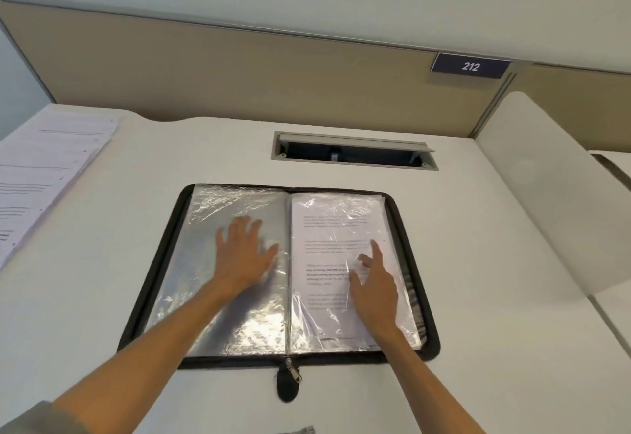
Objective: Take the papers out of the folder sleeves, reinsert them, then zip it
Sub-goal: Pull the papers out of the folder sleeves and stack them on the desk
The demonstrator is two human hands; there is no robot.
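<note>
I see the white counter (478, 262) carrying the black zip folder (164, 273), lying open flat in the middle. Loose printed papers (51, 167) lie well apart at the far left. A printed sheet (327, 228) sits in the right-hand sleeve. My left hand (244, 252) presses flat, fingers spread, on the left sleeve (211, 314); my right hand (375, 283) rests on the right page, forefinger extended. The zipper pull (289, 382) hangs at the near edge.

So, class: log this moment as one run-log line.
folder: open, unzipped | left hand: flat on empty sleeve | right hand: touching filled sleeve | loose papers: desk, left
</note>
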